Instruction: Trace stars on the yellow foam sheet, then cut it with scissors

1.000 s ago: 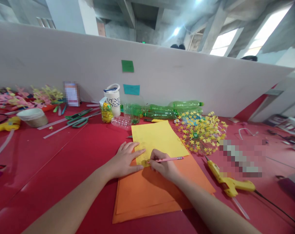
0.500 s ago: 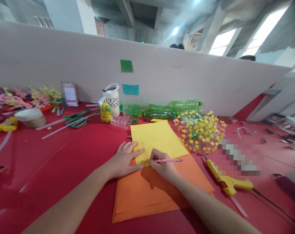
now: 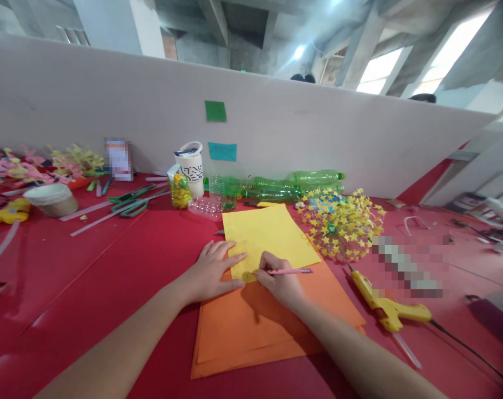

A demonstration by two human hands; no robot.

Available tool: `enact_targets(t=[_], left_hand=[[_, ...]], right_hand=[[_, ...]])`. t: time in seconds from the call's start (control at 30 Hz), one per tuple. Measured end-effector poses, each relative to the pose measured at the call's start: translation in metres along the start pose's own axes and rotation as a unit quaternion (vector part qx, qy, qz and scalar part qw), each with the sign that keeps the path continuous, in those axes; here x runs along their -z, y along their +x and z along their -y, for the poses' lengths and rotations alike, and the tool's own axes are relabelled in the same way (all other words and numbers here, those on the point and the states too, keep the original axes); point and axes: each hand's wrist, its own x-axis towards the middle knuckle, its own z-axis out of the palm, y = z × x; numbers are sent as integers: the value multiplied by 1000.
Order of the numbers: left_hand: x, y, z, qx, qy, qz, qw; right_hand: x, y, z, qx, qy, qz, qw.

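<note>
A craft workshop: concrete beams (image 3: 214,22) along the top; below, a red worktable (image 3: 160,244) with coloured paper (image 3: 272,233) at centre, green-handled scissors (image 3: 135,208) at left and a yellow glue gun (image 3: 388,311) at lower right.

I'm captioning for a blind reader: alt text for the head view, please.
A right hand holds a pink pencil over a yellow sheet while the left hand rests at its left edge. Orange sheets lie beneath; a yellow glue gun lies to the right.

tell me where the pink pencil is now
In the head view, the pink pencil is just right of centre, in the right hand, its writing end by the near edge of the yellow sheet.
</note>
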Motion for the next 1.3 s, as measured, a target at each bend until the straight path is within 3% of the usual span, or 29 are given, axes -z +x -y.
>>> enact_targets(t=[0.63,1.3], left_hand=[[0,1,-1,0,5,-3,1000],[-1,1,0,2,1,-3,1000]], right_hand=[[2,-3,3,31,-44,30,998],[-3,-5,1,48,-23,67,996]])
